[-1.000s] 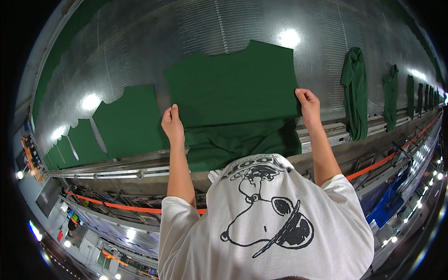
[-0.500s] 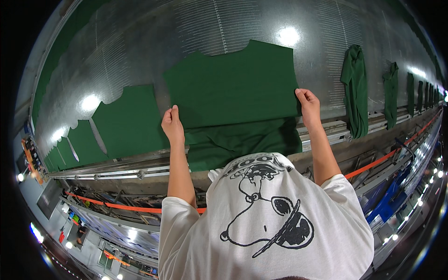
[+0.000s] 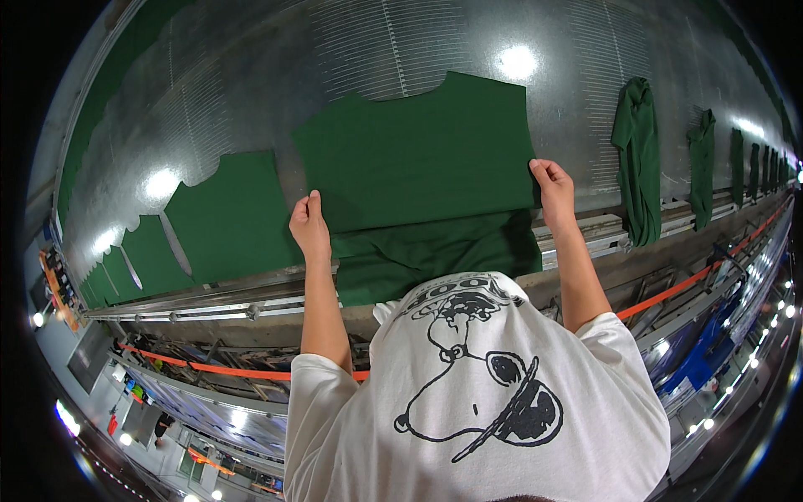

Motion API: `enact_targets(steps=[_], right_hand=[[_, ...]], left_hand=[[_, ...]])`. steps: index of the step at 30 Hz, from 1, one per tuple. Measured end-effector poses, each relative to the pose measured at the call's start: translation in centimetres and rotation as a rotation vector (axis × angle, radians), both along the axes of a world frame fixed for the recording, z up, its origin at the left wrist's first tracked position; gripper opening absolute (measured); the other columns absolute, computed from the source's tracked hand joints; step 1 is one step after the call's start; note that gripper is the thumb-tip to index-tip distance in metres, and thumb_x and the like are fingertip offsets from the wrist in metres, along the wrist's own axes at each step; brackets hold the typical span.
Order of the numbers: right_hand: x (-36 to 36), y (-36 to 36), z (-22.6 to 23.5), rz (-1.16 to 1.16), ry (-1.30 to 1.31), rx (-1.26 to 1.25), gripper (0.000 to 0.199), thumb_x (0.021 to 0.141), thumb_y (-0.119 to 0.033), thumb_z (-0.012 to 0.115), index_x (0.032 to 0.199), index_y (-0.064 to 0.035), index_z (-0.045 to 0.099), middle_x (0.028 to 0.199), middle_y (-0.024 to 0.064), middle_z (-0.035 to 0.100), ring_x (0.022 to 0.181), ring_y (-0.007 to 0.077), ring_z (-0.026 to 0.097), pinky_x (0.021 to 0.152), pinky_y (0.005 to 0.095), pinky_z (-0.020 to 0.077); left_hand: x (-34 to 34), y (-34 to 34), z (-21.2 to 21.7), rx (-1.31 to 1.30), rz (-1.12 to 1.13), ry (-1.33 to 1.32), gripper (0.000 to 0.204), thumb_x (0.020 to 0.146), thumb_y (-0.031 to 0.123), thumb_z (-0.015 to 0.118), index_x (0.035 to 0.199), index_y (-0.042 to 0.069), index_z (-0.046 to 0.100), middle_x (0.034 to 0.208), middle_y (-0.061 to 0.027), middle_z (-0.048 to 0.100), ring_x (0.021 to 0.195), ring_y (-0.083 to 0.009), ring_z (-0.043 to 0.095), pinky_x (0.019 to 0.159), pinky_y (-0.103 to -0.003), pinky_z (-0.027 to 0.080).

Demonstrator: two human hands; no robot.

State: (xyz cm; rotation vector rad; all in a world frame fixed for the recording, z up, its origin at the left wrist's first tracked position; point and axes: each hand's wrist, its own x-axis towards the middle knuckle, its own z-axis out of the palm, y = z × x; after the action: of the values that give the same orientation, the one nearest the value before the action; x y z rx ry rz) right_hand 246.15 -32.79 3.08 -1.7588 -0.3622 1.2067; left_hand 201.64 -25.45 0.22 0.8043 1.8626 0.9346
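Lower end of green panel [image 3: 418, 159] hidden behind white shirt [image 3: 477, 402]; shirt itself cut off by bottom edge. Left hand [image 3: 310, 227] and right hand [image 3: 554, 191] — fingers partly out of sight at panel's sides. Counter [image 3: 259, 92] runs out of view at top. Farthest hanging green pieces [image 3: 754, 170], far right, too small to count. Dark shape [image 3: 161, 427], lower left — perhaps person, too small and blurred to tell.
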Motion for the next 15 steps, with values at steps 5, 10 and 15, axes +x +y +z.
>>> enact_targets(steps=[5, 10, 15], right_hand=[[0.10, -0.16, -0.30, 0.001, 0.010, -0.005, 0.017, 0.101, -0.016, 0.069, 0.103, 0.0008, 0.071, 0.090, -0.0016, 0.068, 0.081, 0.0050, 0.058, 0.075, 0.0209, 0.0464], [0.34, -0.43, -0.53, 0.012, 0.020, -0.016, 0.016, 0.101, -0.016, 0.069, 0.104, -0.0004, 0.071, 0.093, -0.0018, 0.068, 0.085, 0.0051, 0.059, 0.078, 0.0215, 0.0469], [0.26, -0.65, -0.57, -0.003, 0.030, 0.003, 0.017, 0.101, -0.016, 0.069, 0.103, 0.0007, 0.070, 0.091, -0.0016, 0.068, 0.083, 0.0050, 0.059, 0.076, 0.0210, 0.0468]], left_hand=[[-0.21, -0.17, -0.11, -0.007, -0.006, 0.006, 0.030, 0.101, 0.026, 0.069, 0.091, -0.002, 0.067, 0.072, 0.0086, 0.048, 0.064, -0.0022, 0.035, 0.055, -0.023, 0.027], [-0.13, -0.40, -0.05, -0.006, 0.005, -0.005, 0.029, 0.101, 0.026, 0.069, 0.093, -0.002, 0.068, 0.073, 0.0085, 0.049, 0.065, -0.0021, 0.035, 0.056, -0.023, 0.028], [-0.10, -0.58, 0.32, -0.041, 0.002, -0.013, 0.028, 0.101, 0.025, 0.069, 0.094, -0.003, 0.069, 0.074, 0.0083, 0.050, 0.066, -0.0018, 0.036, 0.056, -0.022, 0.028]])
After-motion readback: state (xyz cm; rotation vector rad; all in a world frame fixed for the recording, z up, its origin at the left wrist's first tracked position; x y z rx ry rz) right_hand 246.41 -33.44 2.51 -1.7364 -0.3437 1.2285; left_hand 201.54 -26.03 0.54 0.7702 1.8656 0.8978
